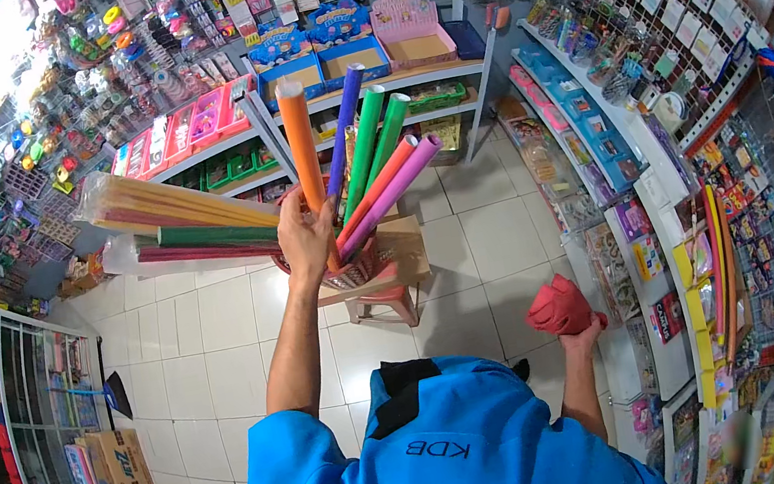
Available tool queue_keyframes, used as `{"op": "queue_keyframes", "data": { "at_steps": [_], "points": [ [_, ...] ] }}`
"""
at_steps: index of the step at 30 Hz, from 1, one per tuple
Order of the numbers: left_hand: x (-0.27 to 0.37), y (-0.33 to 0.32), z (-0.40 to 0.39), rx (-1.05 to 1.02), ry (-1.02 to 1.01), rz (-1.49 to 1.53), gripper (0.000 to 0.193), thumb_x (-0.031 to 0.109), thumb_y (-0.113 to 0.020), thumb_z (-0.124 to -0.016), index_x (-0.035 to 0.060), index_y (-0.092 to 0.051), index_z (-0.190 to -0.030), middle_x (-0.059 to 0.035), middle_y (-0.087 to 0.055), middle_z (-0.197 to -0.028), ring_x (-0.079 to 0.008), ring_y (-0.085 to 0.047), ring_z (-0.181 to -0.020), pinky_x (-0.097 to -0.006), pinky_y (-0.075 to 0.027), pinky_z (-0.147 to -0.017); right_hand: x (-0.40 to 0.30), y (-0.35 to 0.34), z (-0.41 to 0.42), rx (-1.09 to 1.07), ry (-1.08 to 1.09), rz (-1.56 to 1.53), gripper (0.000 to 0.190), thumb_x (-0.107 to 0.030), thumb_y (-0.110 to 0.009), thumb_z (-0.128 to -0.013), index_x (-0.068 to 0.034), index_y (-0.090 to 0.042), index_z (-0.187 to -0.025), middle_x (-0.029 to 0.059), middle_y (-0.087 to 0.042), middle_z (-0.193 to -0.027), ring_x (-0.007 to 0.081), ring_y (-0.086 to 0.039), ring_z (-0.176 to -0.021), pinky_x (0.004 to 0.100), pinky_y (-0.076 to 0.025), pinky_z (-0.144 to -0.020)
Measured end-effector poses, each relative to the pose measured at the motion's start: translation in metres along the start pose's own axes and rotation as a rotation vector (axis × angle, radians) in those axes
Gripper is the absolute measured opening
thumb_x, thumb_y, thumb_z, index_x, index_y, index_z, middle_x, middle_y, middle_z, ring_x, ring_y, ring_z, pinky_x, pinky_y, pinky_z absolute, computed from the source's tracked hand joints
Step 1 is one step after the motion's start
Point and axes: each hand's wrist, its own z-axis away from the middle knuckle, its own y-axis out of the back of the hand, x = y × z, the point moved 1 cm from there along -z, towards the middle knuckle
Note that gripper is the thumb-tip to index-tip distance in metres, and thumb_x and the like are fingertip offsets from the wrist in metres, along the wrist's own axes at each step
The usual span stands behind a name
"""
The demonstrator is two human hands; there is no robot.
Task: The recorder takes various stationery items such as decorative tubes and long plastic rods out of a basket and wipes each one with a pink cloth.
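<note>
My left hand [307, 238] is closed around the lower part of an upright orange paper roll [300, 142]. The roll stands in a woven basket [351, 276] with other rolls: a blue one [347, 126], two green ones [365, 150], a red-orange one [378, 186] and a purple one [395, 195]. To the left lean plastic-wrapped yellow rolls [198, 200], a dark green roll [215, 235] and dark red rolls [206, 252]. My right hand [584, 334] holds a crumpled red cloth [558, 307] low at my right side, apart from the basket.
The basket rests on a cardboard piece [407, 246] over a red plastic stool [387, 299] on the tiled floor [186, 365]. A shelf rack [378, 87] with display boxes stands ahead. Merchandise shelves [624, 204] line the right; a glass case [61, 415] and carton [118, 461] are left.
</note>
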Motion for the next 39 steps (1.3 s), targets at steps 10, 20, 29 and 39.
{"op": "queue_keyframes", "data": {
  "at_steps": [10,20,29,39],
  "points": [
    [0.11,0.056,-0.043,0.089,-0.281,0.257,0.036,0.002,-0.071,-0.079,-0.0021,-0.061,-0.113,-0.0078,-0.056,-0.088,-0.0145,-0.055,-0.077,-0.0263,-0.045,-0.066,0.01,-0.052,0.04,-0.18,-0.078,0.017,0.067,-0.034,-0.06,-0.079,-0.012,-0.043,-0.14,0.0102,-0.044,-0.145,0.0345,-0.039,-0.134,0.0649,-0.028,-0.108],
    [0.201,-0.037,0.043,-0.683,-0.392,0.287,0.044,0.014,-0.067,-0.083,0.0026,-0.057,-0.124,-0.0145,-0.053,-0.086,-0.0293,-0.057,-0.072,-0.0387,-0.047,-0.066,0.001,-0.178,0.1,-0.603,0.107,0.068,0.063,-0.028,-0.055,-0.084,-0.013,-0.038,-0.143,0.0117,-0.044,-0.144,0.0336,-0.042,-0.133,0.0582,-0.03,-0.11],
    [0.174,-0.143,0.11,-1.044,-0.095,0.483,0.032,0.017,-0.056,-0.087,0.0056,-0.059,-0.117,-0.0146,-0.06,-0.079,-0.0258,-0.061,-0.07,-0.0373,-0.048,-0.067,0.009,-0.232,0.157,-0.966,0.017,-0.262,0.063,-0.054,-0.052,-0.092,-0.017,-0.036,-0.142,0.0099,-0.048,-0.138,0.0313,-0.046,-0.126,0.0506,-0.039,-0.105],
    [0.169,-0.152,0.128,-1.124,-0.245,0.231,0.037,0.016,-0.055,-0.085,0.0054,-0.052,-0.12,-0.0255,-0.065,-0.088,-0.045,-0.063,-0.083,-0.0515,-0.048,-0.072,0.056,-0.234,0.137,-0.488,0.266,0.279,0.031,-0.021,-0.062,-0.094,-0.009,-0.054,-0.121,0.0034,-0.059,-0.11,0.0168,-0.059,-0.099,0.0363,-0.049,-0.09]
  ]
}}
